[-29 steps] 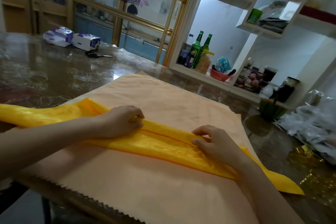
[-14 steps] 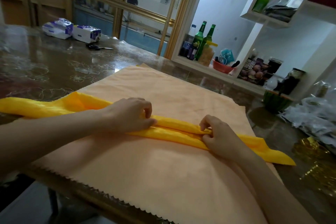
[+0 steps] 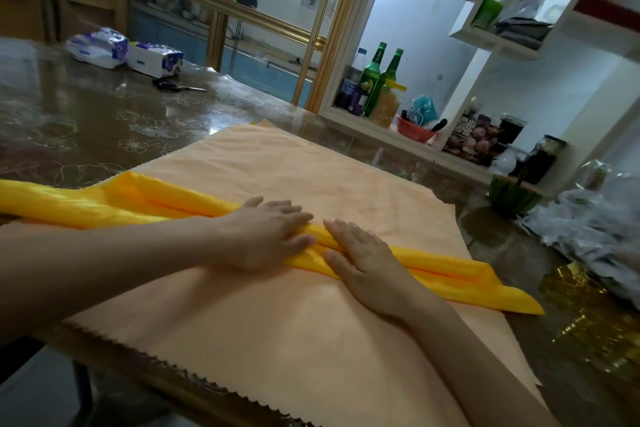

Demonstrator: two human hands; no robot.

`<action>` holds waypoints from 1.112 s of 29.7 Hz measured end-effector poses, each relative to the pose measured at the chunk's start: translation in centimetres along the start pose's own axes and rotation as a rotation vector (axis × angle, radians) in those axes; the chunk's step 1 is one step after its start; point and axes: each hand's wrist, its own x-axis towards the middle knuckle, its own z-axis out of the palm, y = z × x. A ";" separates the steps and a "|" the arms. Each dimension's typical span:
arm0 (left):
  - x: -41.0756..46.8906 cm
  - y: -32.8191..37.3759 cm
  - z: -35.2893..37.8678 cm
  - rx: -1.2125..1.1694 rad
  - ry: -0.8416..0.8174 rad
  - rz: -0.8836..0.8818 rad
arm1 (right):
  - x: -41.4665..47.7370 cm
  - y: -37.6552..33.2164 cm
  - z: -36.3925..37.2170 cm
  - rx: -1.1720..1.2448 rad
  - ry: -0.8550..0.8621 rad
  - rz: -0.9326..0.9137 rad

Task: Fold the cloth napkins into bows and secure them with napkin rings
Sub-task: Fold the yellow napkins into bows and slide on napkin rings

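**A:** What's the biggest risk right now?

**B:** The table (image 3: 86,135). Its top looks glossy, and the mat (image 3: 277,340) reaches right to the near edge. If you lean your forearms on the mat, I think it could slide toward you and carry everything with it.

**A:** And the napkin?

**B:** The napkin (image 3: 138,198) lies across the middle of the mat as a long folded band. One end runs off the mat's left side and the other tip pokes just past its right side. The fabric looks slick. I'd expect the folds to spring open wherever you aren't pressing. The left end is the likeliest spot, since the layers there already gape.

**A:** My hands?

**B:** Both lie flat on the band near the mat's centre, palms down and fingers straight. Your left hand (image 3: 266,236) and right hand (image 3: 363,260) nearly meet at the fingertips, and neither is pinching anything. If you sweep them outward unevenly, you could drag the band askew or push a wrinkle ahead of a palm. The bow's loops would then come out lopsided.

**A:** Anything smaller?

**B:** I can't pick out a ring. Something gold and crinkled lies off the mat's right side, but I can't tell what it is. If you lift a hand to hunt for one, the centre may unfold. The scissors (image 3: 176,86) sit well beyond the mat's far left corner and pose no hazard.
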 end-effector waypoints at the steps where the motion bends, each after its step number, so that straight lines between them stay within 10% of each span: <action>1: 0.0 0.2 0.5 0.039 -0.045 -0.018 | 0.1 0.1 0.1 -0.017 -0.049 0.024; 16: 0.5 0.1 1.2 -0.002 -0.108 -0.063 | -0.3 3.6 -1.1 0.055 -0.168 0.259; 22: 2.0 -0.5 -1.8 -0.406 -0.079 -0.156 | -0.7 4.0 -1.8 0.218 0.139 0.177; 33: 1.8 -0.5 -3.6 -0.141 -0.040 -0.054 | -1.1 3.4 -2.9 0.192 0.265 0.071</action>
